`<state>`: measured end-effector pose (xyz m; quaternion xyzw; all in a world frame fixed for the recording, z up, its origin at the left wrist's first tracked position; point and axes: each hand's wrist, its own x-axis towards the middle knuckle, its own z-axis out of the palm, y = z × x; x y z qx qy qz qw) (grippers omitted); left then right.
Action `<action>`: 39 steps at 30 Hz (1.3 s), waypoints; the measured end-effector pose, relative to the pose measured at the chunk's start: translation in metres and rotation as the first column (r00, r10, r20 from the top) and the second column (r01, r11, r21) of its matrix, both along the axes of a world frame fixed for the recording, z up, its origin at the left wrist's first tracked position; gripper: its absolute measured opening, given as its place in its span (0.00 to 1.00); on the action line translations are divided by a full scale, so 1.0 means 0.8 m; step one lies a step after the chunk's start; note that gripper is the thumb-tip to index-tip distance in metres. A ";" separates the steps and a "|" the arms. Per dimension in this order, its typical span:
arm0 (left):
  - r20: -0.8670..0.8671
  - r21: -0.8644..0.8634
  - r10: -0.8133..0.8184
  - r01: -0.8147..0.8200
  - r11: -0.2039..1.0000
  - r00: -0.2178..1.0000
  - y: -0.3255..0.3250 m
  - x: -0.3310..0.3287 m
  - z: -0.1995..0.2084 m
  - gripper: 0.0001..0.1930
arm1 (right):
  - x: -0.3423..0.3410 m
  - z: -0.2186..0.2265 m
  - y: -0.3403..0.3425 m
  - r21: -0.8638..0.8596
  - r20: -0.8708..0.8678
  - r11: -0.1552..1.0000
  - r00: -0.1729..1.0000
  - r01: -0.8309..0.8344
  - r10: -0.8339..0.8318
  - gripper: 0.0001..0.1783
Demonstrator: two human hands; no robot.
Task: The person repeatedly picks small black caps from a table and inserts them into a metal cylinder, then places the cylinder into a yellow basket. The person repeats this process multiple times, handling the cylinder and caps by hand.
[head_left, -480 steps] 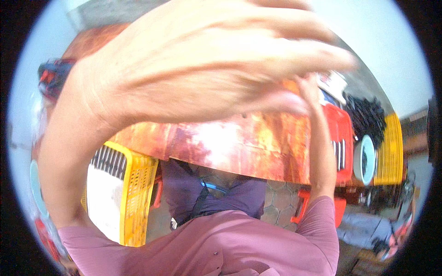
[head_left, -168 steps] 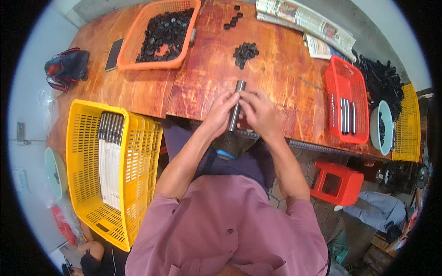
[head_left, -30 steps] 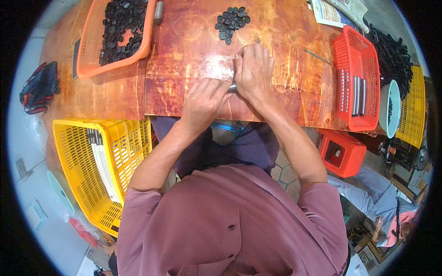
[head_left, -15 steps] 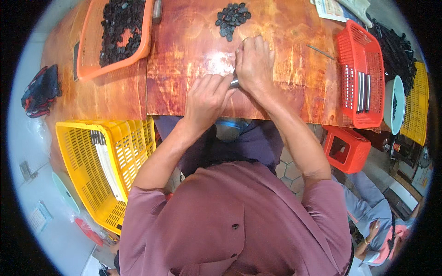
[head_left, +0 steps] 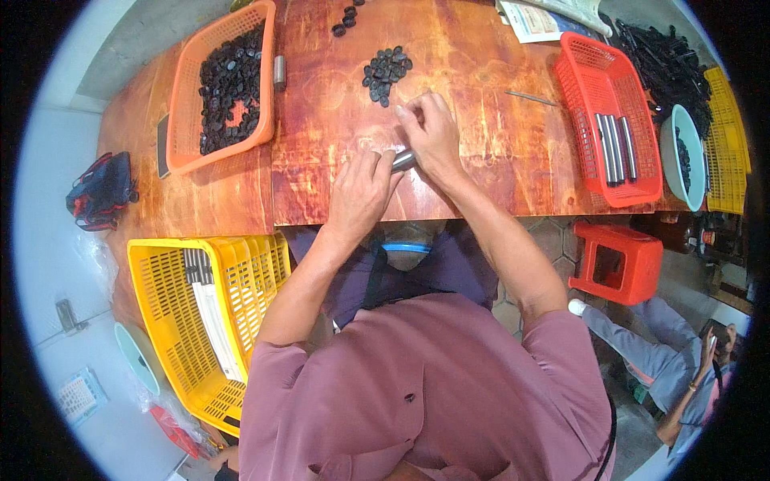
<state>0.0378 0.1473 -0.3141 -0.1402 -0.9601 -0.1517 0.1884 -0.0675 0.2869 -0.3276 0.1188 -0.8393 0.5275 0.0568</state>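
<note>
Metal tube [head_left: 403,160] lies gripped between both hands: left hand [head_left: 358,192] and right hand [head_left: 431,136] over the counter [head_left: 481,160]. Seemingly fitting a cap; next needs another from the black pile [head_left: 386,70].

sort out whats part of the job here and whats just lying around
In use: left hand and right hand on a metal tube; pile of black caps; orange basket of caps; red basket of tubes.

Lying about: red stool; dark bag; papers.

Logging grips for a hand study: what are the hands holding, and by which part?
A short metal tube, held between both hands: the left hand at its near end, the right hand at its far end.
</note>
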 end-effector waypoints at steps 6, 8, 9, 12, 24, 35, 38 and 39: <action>0.125 0.221 0.091 -0.117 0.968 0.988 0.000 -0.008 0.018 0.16 | 0.004 0.000 0.011 -0.280 0.034 0.942 0.982 0.188 -0.186 0.12; 0.499 0.688 -0.042 -0.366 0.627 0.865 -0.003 -0.007 0.022 0.15 | 0.002 -0.004 0.011 -0.290 0.044 0.940 0.984 0.181 -0.175 0.12; 0.612 0.771 -0.197 -0.524 0.361 0.766 -0.005 -0.004 0.024 0.14 | 0.004 -0.003 0.011 -0.295 0.057 0.939 0.984 0.177 -0.168 0.12; 0.518 0.764 -0.435 -0.627 -0.151 0.737 -0.003 0.002 0.022 0.18 | 0.004 -0.002 0.009 -0.336 0.058 0.931 0.990 0.142 -0.130 0.13; 0.522 0.755 -0.463 -0.641 -0.141 0.716 0.012 0.011 0.028 0.21 | 0.005 -0.009 0.008 -0.275 -0.033 0.960 0.997 0.059 -0.071 0.11; 0.534 0.731 -0.479 -0.665 -0.153 0.697 0.024 0.003 0.033 0.19 | 0.007 -0.006 0.007 -0.174 -0.018 0.984 1.000 0.022 -0.026 0.12; 0.532 0.752 -0.465 -0.647 -0.123 0.707 0.024 0.002 0.026 0.20 | 0.009 0.000 0.006 -0.176 0.010 0.984 1.000 0.004 -0.002 0.13; 0.529 0.762 -0.460 -0.638 -0.113 0.713 0.024 0.002 0.022 0.20 | 0.009 -0.001 0.006 -0.152 -0.014 0.988 1.000 0.003 -0.005 0.13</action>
